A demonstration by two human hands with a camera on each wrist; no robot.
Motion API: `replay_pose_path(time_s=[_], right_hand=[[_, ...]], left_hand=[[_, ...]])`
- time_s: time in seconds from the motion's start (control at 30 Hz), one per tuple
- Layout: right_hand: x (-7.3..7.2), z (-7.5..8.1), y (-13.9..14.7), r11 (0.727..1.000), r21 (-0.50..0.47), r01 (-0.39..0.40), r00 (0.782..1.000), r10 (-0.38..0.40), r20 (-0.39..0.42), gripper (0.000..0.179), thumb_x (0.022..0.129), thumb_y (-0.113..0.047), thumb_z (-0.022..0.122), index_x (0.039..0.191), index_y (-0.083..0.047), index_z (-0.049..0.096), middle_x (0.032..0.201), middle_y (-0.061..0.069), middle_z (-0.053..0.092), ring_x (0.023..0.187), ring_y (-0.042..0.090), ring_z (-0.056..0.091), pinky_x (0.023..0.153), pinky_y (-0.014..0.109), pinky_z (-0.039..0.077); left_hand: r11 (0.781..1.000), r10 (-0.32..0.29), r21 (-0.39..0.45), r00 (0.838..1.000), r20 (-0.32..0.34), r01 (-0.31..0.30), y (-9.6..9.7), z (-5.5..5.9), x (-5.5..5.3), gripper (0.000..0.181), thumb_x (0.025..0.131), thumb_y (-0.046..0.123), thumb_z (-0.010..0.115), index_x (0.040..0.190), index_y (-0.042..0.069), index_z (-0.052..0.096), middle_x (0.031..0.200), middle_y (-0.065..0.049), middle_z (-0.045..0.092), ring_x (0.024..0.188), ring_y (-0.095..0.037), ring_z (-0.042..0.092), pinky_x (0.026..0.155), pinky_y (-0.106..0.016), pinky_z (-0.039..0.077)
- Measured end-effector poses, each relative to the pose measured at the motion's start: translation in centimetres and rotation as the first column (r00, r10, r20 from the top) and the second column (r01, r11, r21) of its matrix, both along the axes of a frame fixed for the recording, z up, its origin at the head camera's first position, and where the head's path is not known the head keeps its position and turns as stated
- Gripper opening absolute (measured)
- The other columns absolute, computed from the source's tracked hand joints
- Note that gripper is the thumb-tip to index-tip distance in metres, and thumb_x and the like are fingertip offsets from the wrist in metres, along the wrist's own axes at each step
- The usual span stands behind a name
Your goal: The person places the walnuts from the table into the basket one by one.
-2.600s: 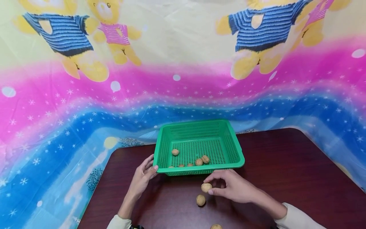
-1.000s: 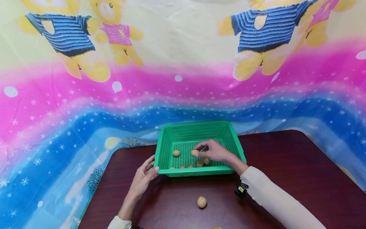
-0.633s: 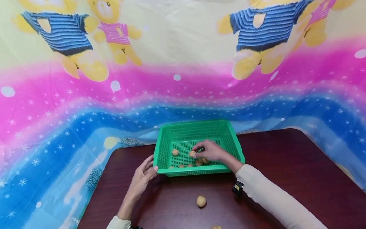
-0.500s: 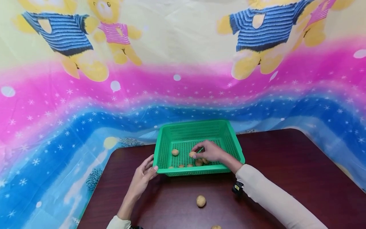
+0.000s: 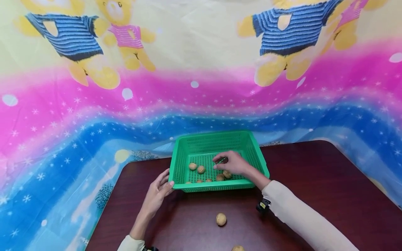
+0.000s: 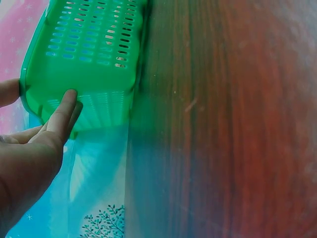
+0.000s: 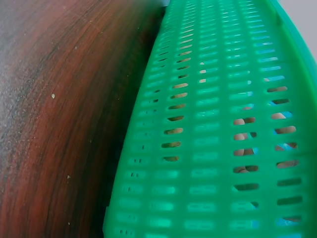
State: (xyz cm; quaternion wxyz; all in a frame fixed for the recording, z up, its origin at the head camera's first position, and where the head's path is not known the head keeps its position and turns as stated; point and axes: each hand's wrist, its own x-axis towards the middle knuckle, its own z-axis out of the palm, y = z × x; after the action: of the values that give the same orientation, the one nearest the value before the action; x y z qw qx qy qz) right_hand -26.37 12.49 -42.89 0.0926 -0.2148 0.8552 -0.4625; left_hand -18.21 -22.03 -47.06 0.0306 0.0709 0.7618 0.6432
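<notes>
My left hand [image 5: 156,195] grips the near left corner of a green plastic basket [image 5: 216,187], its thumb over the rim. In the left wrist view the fingers [image 6: 62,115] of that hand lie along the basket's outer wall. Inside the basket, my right hand [image 5: 233,164] hovers with thumb and fingers apart and nothing between them. Just left of its fingertips a walnut [image 5: 201,169] lies on the basket floor, beside another walnut [image 5: 192,166]. Several more walnuts [image 5: 220,177] sit along the near wall, partly hidden by the rim. The basket wall [image 7: 208,119] hides the right hand in the right wrist view.
On the dark wooden table [image 5: 301,181], one walnut [image 5: 221,219] lies in front of the basket, and another walnut [image 5: 237,248] is cut off at the bottom edge. A printed bear curtain [image 5: 194,97] hangs close behind the table.
My right hand carried a walnut from the table into the basket and has let it go near the left walnut. Its fingers have spread and drawn slightly right. The left hand stays put.
</notes>
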Motion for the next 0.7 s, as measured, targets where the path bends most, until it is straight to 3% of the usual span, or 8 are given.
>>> replay_pose_path(time_s=[0.27, 0.5, 0.7], right_hand=[[2.0, 0.8, 1.5, 0.999, -0.047, -0.010, 0.998, 0.007, -0.064, 0.030, 0.101, -0.023, 0.078, 0.129, -0.012, 0.077, 0.137, 0.018, 0.071, 0.113, 0.029, 0.072, 0.083, 0.035, 0.061], [6.0, 2.1, 2.4, 0.988, -0.155, -0.014, 0.998, 0.004, -0.062, 0.031, 0.101, -0.025, 0.077, 0.131, -0.016, 0.076, 0.129, 0.010, 0.075, 0.110, 0.019, 0.071, 0.088, 0.031, 0.062], [9.4, 2.2, 2.3, 0.975, -0.214, -0.061, 0.995, 0.043, -0.092, 0.029, 0.101, -0.023, 0.078, 0.129, -0.014, 0.076, 0.125, 0.009, 0.076, 0.105, 0.011, 0.071, 0.088, 0.030, 0.063]], left_hand=[[1.000, -0.004, 0.007, 1.000, 0.002, 0.004, 0.0, 0.0, 0.0, 0.066, 0.111, 0.022, 0.063, 0.168, 0.009, 0.034, 0.159, -0.027, 0.053, 0.139, -0.043, 0.062, 0.106, -0.038, 0.061], [1.000, -0.006, 0.014, 1.000, -0.001, 0.006, 0.0, 0.0, 0.0, 0.067, 0.110, 0.023, 0.063, 0.168, 0.009, 0.034, 0.158, -0.026, 0.053, 0.137, -0.041, 0.063, 0.105, -0.037, 0.061], [1.000, -0.004, 0.014, 1.000, -0.004, 0.004, 0.0, -0.1, 0.0, 0.067, 0.110, 0.023, 0.063, 0.168, 0.009, 0.034, 0.158, -0.027, 0.053, 0.137, -0.041, 0.063, 0.105, -0.037, 0.061]])
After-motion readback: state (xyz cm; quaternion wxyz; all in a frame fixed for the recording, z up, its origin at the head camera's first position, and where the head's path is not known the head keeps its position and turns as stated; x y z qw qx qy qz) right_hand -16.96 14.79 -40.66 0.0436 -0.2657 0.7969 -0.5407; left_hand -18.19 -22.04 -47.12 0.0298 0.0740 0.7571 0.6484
